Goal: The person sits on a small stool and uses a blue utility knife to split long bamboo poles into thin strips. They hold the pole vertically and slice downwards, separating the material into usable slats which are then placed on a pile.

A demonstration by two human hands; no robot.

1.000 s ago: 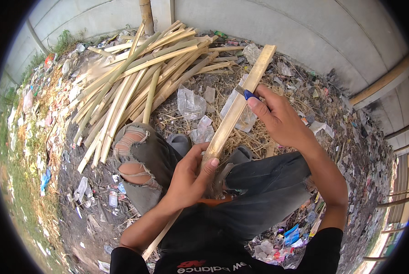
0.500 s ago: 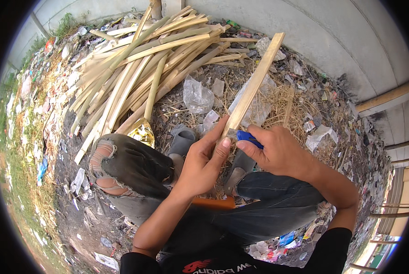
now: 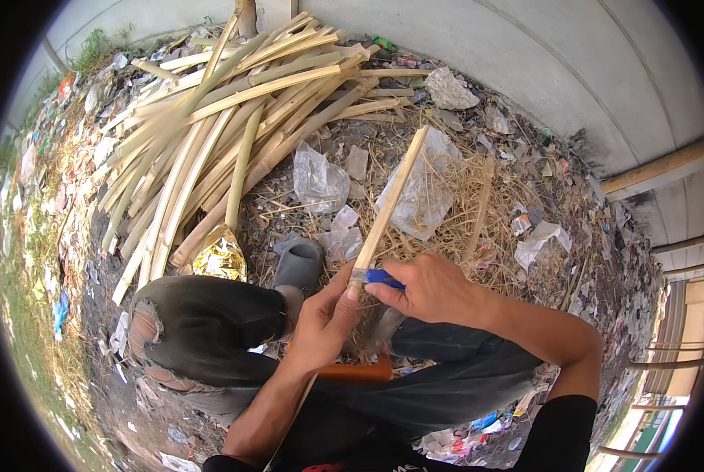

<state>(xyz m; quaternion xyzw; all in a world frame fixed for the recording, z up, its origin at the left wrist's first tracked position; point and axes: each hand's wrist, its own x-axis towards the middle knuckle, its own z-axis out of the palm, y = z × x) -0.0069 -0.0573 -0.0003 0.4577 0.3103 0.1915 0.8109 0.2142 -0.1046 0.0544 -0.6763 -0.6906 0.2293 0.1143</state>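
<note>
- Bamboo strip (image 3: 391,197), pale and flat, is seen near the middle of the view, slanting from the hands up toward the far right; its near end is gripped and its far end lies over a clear plastic bag (image 3: 427,193) on the straw-covered ground (image 3: 478,181).
- Left hand (image 3: 324,318) is closed around the near end of the strip, with the thumb pressed against its edge.
- Right hand (image 3: 434,291) is clamped on a blue-handled tool (image 3: 383,277), which is held against the strip just beside the left thumb; the fingers are curled tightly over the handle, and the blade cannot be made out.
- Bent knee in torn dark trousers (image 3: 202,322) is shown at near left, with a grey sandal (image 3: 298,263) just beyond it.
- Gold foil wrapper (image 3: 220,256) lies on the ground left of the sandal.
- Pile of bamboo poles (image 3: 234,110) is heaped at far left, well apart from the hands.
- Concrete wall (image 3: 541,63) closes the far side.
</note>
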